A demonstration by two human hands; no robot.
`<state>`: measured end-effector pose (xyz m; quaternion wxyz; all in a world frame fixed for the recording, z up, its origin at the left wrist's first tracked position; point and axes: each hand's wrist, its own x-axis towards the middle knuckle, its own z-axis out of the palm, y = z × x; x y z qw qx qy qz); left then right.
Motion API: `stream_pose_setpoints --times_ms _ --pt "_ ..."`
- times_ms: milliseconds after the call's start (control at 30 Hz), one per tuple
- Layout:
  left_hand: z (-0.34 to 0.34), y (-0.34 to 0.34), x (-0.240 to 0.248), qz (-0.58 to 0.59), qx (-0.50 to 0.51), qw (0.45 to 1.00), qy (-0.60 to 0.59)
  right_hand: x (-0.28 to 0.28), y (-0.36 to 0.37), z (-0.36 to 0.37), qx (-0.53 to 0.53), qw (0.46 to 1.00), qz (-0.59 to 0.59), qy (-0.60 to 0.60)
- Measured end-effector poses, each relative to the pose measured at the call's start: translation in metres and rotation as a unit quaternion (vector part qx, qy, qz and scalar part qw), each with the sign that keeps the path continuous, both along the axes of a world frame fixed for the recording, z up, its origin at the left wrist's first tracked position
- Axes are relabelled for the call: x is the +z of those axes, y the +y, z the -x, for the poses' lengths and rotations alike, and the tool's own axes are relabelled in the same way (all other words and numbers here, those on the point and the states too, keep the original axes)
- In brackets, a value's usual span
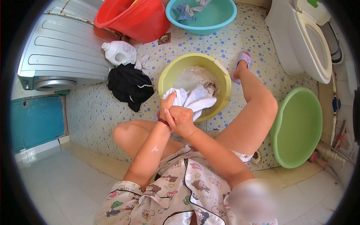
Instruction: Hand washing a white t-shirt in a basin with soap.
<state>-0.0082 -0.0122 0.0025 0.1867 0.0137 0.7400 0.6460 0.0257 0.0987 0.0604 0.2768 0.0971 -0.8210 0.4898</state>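
A yellow-green basin stands on the floor between my legs, with cloudy water and pale wet fabric inside. Over its near left rim hangs a bunched white cloth, partly within the basin. My left hand is closed on the cloth's left end, a dark red band round that wrist. Pressed against it, my right hand is closed at the cloth's near edge, its knuckles up; its fingertips are hidden. White suds streak my left forearm.
Black clothing and a white jug-shaped bottle are on the floor beside a silver washing machine. Beyond are a red tub and a blue basin holding clothes. On the right are a toilet and a green basin.
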Motion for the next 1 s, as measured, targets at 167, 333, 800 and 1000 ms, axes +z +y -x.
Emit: stream_pose_setpoints --times_ms 167,333,800,1000 --pt "-0.017 0.056 0.039 -0.211 0.243 0.918 -0.233 -0.017 0.018 0.023 -0.057 0.987 -0.071 -0.135" --pt "0.001 0.025 0.043 0.123 0.002 0.991 0.046 0.004 0.003 0.003 0.022 1.000 -0.010 0.005" --pt "-0.005 0.054 0.067 -0.226 0.188 0.915 -0.277 -0.002 0.012 0.018 -0.102 0.987 -0.063 -0.104" --pt "-0.005 0.068 0.071 -0.207 0.226 0.920 -0.243 -0.012 0.027 0.033 -0.044 0.982 0.040 -0.181"
